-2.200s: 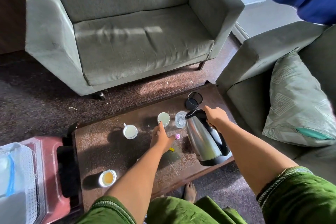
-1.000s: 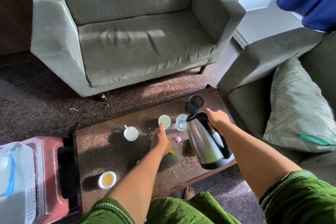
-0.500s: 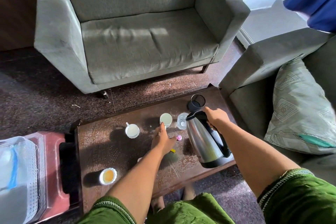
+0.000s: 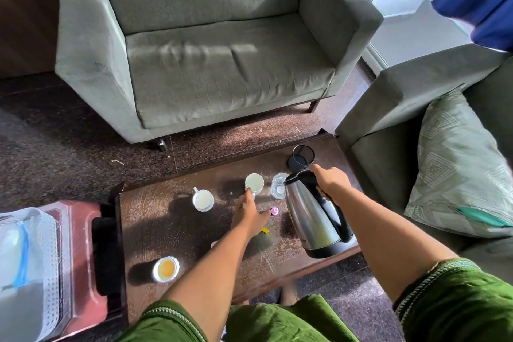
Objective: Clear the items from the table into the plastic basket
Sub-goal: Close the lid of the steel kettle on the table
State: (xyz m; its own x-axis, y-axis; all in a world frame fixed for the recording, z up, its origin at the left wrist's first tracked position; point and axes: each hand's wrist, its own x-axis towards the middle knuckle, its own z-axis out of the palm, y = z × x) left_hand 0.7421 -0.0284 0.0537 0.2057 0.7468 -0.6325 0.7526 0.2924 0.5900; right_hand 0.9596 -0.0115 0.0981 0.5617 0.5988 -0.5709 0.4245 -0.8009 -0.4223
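My right hand (image 4: 331, 183) grips the black handle of a steel kettle (image 4: 312, 219), which hangs tilted just above the right end of the dark wooden table (image 4: 155, 219). My left hand (image 4: 249, 215) lies flat on the table, its fingertips touching a white cup (image 4: 254, 183). Another white cup (image 4: 203, 200) stands to the left. Near the front edge a third cup (image 4: 166, 268) holds orange liquid. A clear glass (image 4: 278, 189) and a black mesh holder (image 4: 301, 159) stand behind the kettle. The clear plastic basket (image 4: 41, 258) sits at the far left.
A small pink object (image 4: 274, 211) and a yellow object (image 4: 265, 230) lie by my left hand. The basket rests on a red stool (image 4: 80, 258). A grey armchair (image 4: 211, 44) faces the table, and a sofa with a patterned cushion (image 4: 458, 172) is to the right.
The kettle has shifted slightly in my right hand. My left hand has slid forward until its fingertips touch the middle white cup. The view has tilted a little.
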